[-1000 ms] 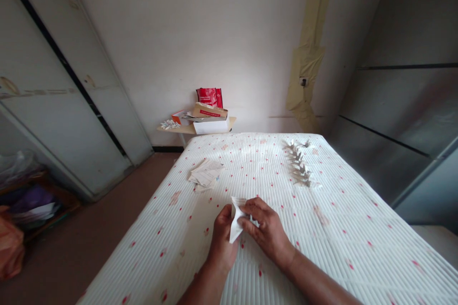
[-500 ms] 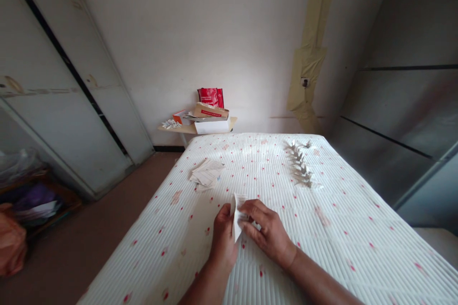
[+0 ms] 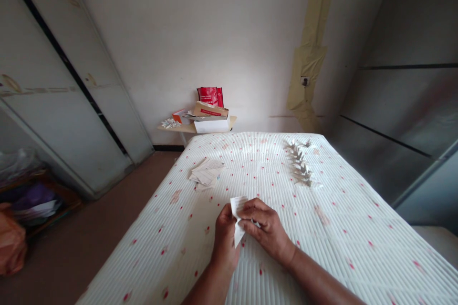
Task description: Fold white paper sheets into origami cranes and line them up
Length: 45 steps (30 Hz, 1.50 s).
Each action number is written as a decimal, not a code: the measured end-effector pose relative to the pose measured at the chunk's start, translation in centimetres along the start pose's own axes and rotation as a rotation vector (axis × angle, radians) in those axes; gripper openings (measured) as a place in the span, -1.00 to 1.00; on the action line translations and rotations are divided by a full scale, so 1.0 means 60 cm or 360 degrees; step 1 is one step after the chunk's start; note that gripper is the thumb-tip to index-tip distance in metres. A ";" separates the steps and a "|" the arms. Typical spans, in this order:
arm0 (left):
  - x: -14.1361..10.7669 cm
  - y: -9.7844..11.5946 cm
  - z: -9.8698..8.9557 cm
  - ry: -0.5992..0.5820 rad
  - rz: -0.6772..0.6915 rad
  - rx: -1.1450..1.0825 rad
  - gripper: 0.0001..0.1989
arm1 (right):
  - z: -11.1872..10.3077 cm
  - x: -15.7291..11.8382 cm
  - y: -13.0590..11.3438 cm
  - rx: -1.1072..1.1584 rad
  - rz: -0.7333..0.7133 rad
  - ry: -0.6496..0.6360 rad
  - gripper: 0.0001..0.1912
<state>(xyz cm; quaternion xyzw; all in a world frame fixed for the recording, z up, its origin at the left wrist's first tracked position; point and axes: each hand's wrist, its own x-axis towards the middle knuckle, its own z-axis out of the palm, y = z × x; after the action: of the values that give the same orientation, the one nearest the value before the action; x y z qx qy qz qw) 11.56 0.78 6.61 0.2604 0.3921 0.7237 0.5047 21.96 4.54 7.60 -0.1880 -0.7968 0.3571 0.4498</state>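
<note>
Between my two hands is a small folded piece of printed paper, held just above the bed. My left hand grips its left edge, thumb up and fingers mostly hidden behind it. From the right, my right hand pinches the paper's middle between thumb and fingers. Beyond my hands, to the left, lies a loose stack of paper sheets. On the right side of the bed stand several folded paper cranes in a rough row.
A white quilted cover with red spots spreads over the bed. Behind it, a small table bears a white box, a red bag and more folded paper pieces. Cabinets flank the left; a grey panelled surface flanks the right.
The paper has turned a little, so more of its upper face shows and a crease appears at its middle. My right thumb now presses against it. The sheets and cranes lie as before.
</note>
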 end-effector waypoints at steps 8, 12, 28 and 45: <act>-0.003 0.004 0.000 -0.0065 -0.0049 -0.0070 -0.73 | -0.013 0.001 -0.005 0.0103 0.0032 0.0051 -0.84; 0.002 0.001 -0.009 0.0023 -0.0028 -0.0039 -0.77 | -0.017 0.002 0.003 0.0192 0.0240 0.0437 -0.86; 0.005 0.008 -0.019 0.0012 0.0163 0.0592 -0.84 | -0.009 0.007 0.027 0.1070 0.0900 0.0671 -0.80; 0.006 0.030 -0.017 -0.0128 0.0157 0.0856 -0.83 | -0.017 0.007 0.017 0.0530 0.0722 0.0283 -0.84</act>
<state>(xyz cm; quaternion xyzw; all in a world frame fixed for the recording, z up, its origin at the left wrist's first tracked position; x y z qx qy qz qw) 9.70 0.50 7.55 0.4324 0.5366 0.6064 0.3968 22.59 5.90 7.41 -0.3155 -0.6224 0.5563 0.4512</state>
